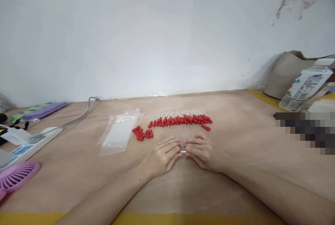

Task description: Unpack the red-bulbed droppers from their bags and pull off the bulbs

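Note:
Between the fingertips of my two hands runs a short clear glass dropper tube (183, 152), held level just above the table. My left hand (164, 153) pinches its left end, where a little red shows at the fingers. The right end is in the closed fingers of my right hand (205, 152). Just beyond my hands lie several bare clear tubes (181, 132), side by side. Behind them is a row of droppers with red rubber bulbs (180, 119), their thin tubes pointing to the wall. Loose red bulbs (142, 133) lie to the left, and a single red bulb (206, 127) to the right.
Clear zip bags (117, 134) lie left of the bulbs. Farther left are a power strip (31, 148) with a grey cable (78, 117), a pink fan (19, 178) and a purple pouch (45, 110). At right stand a plastic bottle (306, 83) and a beige bin (281, 73).

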The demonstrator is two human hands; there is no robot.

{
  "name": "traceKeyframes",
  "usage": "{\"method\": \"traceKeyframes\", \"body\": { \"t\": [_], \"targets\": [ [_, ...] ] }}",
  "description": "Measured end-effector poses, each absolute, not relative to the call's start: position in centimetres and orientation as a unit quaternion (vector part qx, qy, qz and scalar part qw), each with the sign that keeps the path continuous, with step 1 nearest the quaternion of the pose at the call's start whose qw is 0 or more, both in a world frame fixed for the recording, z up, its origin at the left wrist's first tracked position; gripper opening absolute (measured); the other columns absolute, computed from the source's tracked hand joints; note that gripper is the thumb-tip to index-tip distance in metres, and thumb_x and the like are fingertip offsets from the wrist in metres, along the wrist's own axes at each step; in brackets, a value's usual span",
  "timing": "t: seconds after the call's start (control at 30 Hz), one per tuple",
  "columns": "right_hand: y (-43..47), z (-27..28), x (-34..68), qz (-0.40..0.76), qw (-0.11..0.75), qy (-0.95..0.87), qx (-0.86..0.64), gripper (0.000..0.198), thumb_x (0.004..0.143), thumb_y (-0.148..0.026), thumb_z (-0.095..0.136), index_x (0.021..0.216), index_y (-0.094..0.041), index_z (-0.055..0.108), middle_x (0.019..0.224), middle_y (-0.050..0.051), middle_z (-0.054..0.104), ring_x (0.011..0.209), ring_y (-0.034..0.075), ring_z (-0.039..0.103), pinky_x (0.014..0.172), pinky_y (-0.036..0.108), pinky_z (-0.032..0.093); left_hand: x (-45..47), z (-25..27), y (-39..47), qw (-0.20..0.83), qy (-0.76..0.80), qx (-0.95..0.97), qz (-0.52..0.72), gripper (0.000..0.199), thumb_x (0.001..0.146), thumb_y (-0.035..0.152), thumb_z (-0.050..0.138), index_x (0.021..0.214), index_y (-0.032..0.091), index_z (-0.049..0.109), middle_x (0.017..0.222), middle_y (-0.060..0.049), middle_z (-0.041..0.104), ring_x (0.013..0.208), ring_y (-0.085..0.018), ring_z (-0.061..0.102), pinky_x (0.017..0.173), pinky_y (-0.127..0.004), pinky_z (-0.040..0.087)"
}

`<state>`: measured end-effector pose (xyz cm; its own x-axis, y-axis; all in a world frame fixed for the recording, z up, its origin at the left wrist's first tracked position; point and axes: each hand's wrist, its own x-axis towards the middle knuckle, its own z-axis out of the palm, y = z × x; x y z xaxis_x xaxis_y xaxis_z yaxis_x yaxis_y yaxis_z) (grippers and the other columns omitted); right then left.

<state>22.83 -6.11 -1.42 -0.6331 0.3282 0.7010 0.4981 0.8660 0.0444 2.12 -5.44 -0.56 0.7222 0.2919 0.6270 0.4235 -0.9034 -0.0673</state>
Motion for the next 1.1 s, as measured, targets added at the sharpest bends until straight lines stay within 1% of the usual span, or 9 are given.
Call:
{"method": "traceKeyframes", "body": {
  "t": [0.27,0.4,0.57,0.67,0.83,0.9,1.0,1.1],
  "targets": [
    [-6.3,-1.5,23.2,-0.15,0.349,-0.899,-0.217,0.012,0.086,-0.014,0.044,0.08,-0.017,0.055,0.077,0.002,0.065,0.084,0.012,0.059,0.073,0.03,0.036,2.1,-0.6,-5.6,0.043,-0.207,-0.927,-0.309,0.016,0.085,0.017,0.045,0.096,0.015,0.057,0.097,-0.006,0.065,0.098,-0.015,0.059,0.097,-0.036,0.043],
    [-6.1,-1.9,23.6,-0.167,0.346,-0.897,-0.217,0.011,0.086,-0.015,0.044,0.086,-0.017,0.056,0.082,0.003,0.066,0.09,0.013,0.059,0.075,0.03,0.037,1.9,-0.6,-5.5,0.025,-0.212,-0.927,-0.309,0.019,0.086,0.017,0.044,0.1,0.015,0.057,0.096,-0.006,0.065,0.099,-0.015,0.059,0.097,-0.036,0.042],
    [-6.2,-2.0,24.0,-0.188,0.346,-0.896,-0.204,0.013,0.086,-0.013,0.045,0.091,-0.017,0.056,0.084,0.003,0.067,0.099,0.014,0.057,0.081,0.032,0.038,1.7,-0.6,-5.5,0.037,-0.208,-0.929,-0.303,0.017,0.086,0.018,0.045,0.095,0.015,0.059,0.095,-0.007,0.066,0.097,-0.016,0.059,0.096,-0.036,0.043],
    [-6.5,-1.8,24.3,-0.204,0.34,-0.898,-0.191,0.014,0.086,-0.013,0.046,0.094,-0.017,0.057,0.088,0.004,0.068,0.103,0.015,0.055,0.086,0.035,0.038,1.7,-0.6,-5.6,0.047,-0.197,-0.929,-0.311,0.016,0.085,0.019,0.047,0.096,0.014,0.058,0.095,-0.007,0.066,0.097,-0.016,0.059,0.095,-0.034,0.044],
    [-6.6,-1.2,25.3,-0.21,0.335,-0.899,-0.189,0.018,0.085,-0.013,0.045,0.099,-0.018,0.057,0.096,0.005,0.066,0.105,0.015,0.054,0.089,0.037,0.038,1.2,-0.4,-5.8,0.064,-0.196,-0.92,-0.332,0.015,0.085,0.019,0.047,0.094,0.016,0.058,0.09,-0.005,0.067,0.095,-0.016,0.06,0.091,-0.032,0.046],
    [-6.2,-1.0,25.7,-0.208,0.357,-0.883,-0.221,0.019,0.085,-0.014,0.046,0.099,-0.019,0.058,0.095,0.004,0.066,0.103,0.016,0.055,0.088,0.036,0.037,0.5,-0.1,-5.6,0.091,-0.235,-0.901,-0.353,0.013,0.084,0.019,0.048,0.089,0.017,0.06,0.087,-0.004,0.067,0.093,-0.017,0.06,0.086,-0.033,0.047],
    [-5.3,-1.1,26.0,-0.201,0.395,-0.833,-0.331,0.015,0.083,-0.021,0.05,0.092,-0.021,0.062,0.082,0.003,0.067,0.085,0.017,0.058,0.077,0.034,0.038,-0.8,0.6,-4.6,0.126,-0.327,-0.853,-0.386,0.013,0.083,0.023,0.051,0.084,0.019,0.062,0.082,-0.004,0.065,0.081,-0.017,0.06,0.073,-0.031,0.048],
    [-4.5,-1.6,26.0,-0.194,0.383,-0.798,-0.422,0.017,0.084,-0.027,0.049,0.087,-0.021,0.065,0.069,0.003,0.064,0.07,0.016,0.055,0.067,0.031,0.035,-2.7,1.5,-3.2,0.091,-0.44,-0.806,-0.385,0.021,0.086,0.028,0.045,0.09,0.019,0.063,0.082,-0.005,0.06,0.073,-0.015,0.058,0.067,-0.027,0.046]
  ]
}}
